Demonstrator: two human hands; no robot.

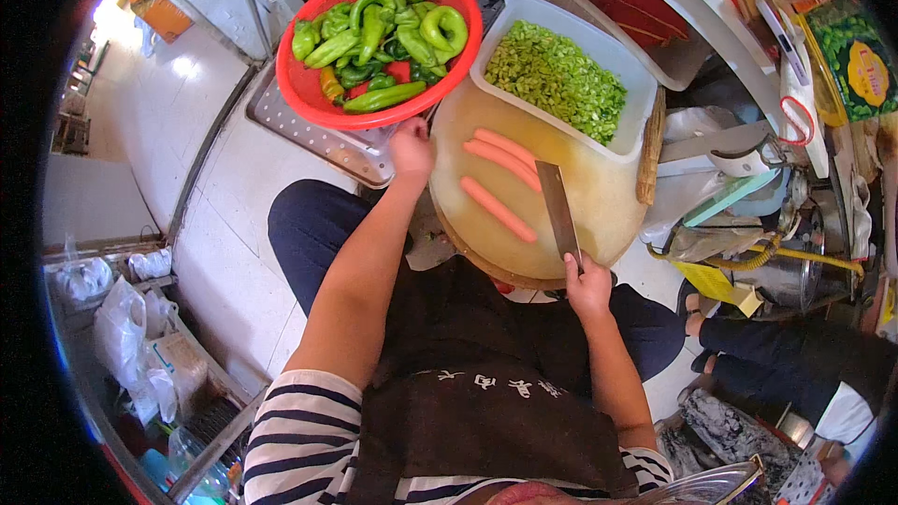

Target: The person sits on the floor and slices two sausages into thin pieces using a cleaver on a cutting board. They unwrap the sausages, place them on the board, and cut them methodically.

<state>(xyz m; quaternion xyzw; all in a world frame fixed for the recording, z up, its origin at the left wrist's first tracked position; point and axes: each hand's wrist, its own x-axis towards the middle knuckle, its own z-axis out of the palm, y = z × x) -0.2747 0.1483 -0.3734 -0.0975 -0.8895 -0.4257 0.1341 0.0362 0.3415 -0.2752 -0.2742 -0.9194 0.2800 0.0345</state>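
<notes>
My right hand (589, 286) grips the handle of a cleaver (559, 210), whose broad blade points away from me over a round chopping board (484, 252). Three peeled pink sausages lie on the board: a near one (498, 209) on its own, and a middle sausage (501, 161) beside a far sausage (506, 146). The blade is close to the right ends of the far two. My left hand (412, 149) is at the board's left edge, just below the rim of a red plastic colander (287, 88). Its fingers are curled beside clear plastic (379, 144); whether they hold it is unclear.
Green peppers (375, 35) and a few red ones fill the colander, which rests above a perforated metal tray (309, 128). A white plastic tub (533, 109) of chopped green vegetables sits on the board's far side. Another person's legs (772, 344) are at the right.
</notes>
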